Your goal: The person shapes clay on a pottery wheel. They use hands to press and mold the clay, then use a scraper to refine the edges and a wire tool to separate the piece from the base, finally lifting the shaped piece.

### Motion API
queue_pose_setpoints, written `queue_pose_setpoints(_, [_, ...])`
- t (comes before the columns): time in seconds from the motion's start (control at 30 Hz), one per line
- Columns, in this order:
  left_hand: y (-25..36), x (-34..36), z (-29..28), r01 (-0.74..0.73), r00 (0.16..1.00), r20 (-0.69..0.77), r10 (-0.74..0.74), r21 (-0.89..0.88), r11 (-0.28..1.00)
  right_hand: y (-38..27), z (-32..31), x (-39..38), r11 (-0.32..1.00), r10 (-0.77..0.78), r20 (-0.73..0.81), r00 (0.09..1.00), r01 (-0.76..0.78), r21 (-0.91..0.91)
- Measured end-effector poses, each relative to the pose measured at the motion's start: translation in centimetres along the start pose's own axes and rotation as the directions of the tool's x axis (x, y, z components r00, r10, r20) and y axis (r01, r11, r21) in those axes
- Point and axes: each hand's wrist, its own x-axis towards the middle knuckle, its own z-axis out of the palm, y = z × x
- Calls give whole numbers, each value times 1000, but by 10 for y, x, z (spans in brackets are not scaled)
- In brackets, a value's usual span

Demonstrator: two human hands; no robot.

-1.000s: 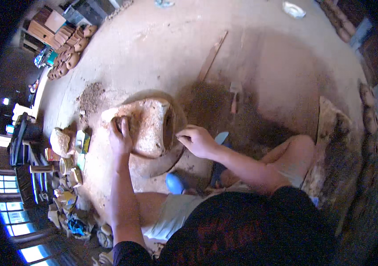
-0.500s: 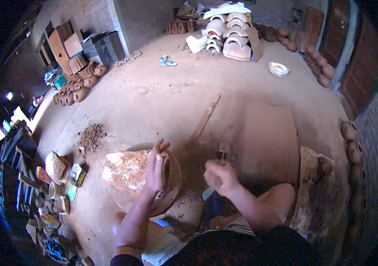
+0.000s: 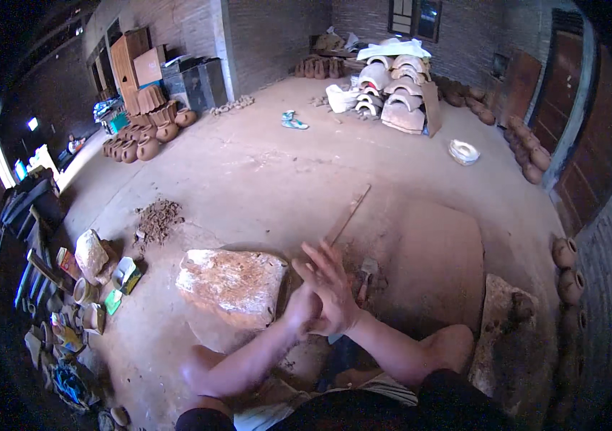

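My left hand (image 3: 302,310) and my right hand (image 3: 336,291) meet in front of me, touching each other. The right one is open, its fingers stretched up and to the left. Curled against the right palm, the left one hides its fingertips, so whatever it may hold does not show. Just left of them lies a rough whitish-brown block (image 3: 230,287) with a flat top. Right of the hands, a small trowel (image 3: 368,267) rests on the floor. Beyond them lies a thin wooden strip (image 3: 349,213).
A flat brown board (image 3: 439,248) and a stained slab (image 3: 496,316) with a dark clump (image 3: 521,307) lie on the right. Crumbled clay (image 3: 159,221) sits at left. Clay pots (image 3: 146,148) stand far left; more pots (image 3: 570,284) line the right wall. Curved pieces (image 3: 403,93) are stacked behind.
My hands have come together: the left moved right from beside the block and curled, while the right moved slightly left and opened from a fist. The view has tilted up a little.
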Motion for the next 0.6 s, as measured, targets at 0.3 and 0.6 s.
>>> queue_pose_setpoints(0.3, [23,-37,-19,595,789,-257,-558,90,799,12,-2,-7,994,-94,16,995,93,51])
queue_pose_setpoints(0.6, [65,-5,4,315,889,-150,-432,-483,817,3,4,-8,971,222,-67,973,-214,112])
